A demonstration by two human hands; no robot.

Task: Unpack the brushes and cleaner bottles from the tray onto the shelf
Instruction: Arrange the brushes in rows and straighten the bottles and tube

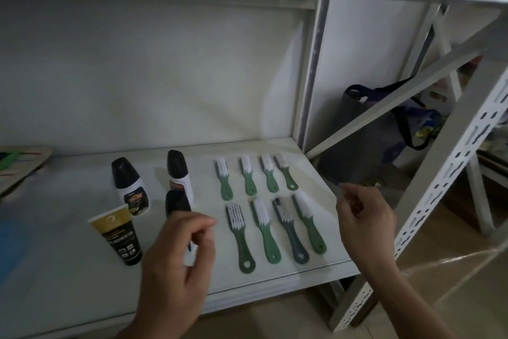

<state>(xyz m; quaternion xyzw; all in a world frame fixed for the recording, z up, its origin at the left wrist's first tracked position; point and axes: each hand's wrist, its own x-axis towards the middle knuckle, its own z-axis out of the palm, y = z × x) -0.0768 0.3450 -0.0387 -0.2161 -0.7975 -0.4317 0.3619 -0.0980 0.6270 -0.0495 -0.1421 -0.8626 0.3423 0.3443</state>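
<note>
Eight plastic brushes with white bristles laid flat on the white metal shelf [275, 278] in two rows of four. Back row [255, 173]: four small green brushes, long axes running front to back, bristle heads toward the rear wall, handle ends with hanging holes toward the front edge; slight fanning, the rightmost tilted a little to the left at its head. Front row [275, 231]: four larger brushes, three green and one grey-blue brush [290, 231] third from the left; same orientation, bristles rearward, handles forward, each angled slightly with the head leaning left.

Left of the brushes: three white cleaner bottles with black caps. Rear left bottle [130, 186] and rear right bottle [180, 175] upright, caps up, leaning slightly in this wide view. Third bottle [178, 202] in front of the rear right one, lower part hidden behind the left hand. Black tube with a gold end [118, 234] standing at the front left, gold end up.

Left hand [176, 259] raised over the shelf front, near the third bottle; grip loosely curled, thumb and forefinger apart, holding nothing visible. Right hand [362, 217] beyond the shelf's right edge, just beside the front row; fingers curled inward, grip empty as far as visible.

Dark fabric bag [365, 146] on the floor behind the diagonal brace, right of the shelf.
</note>
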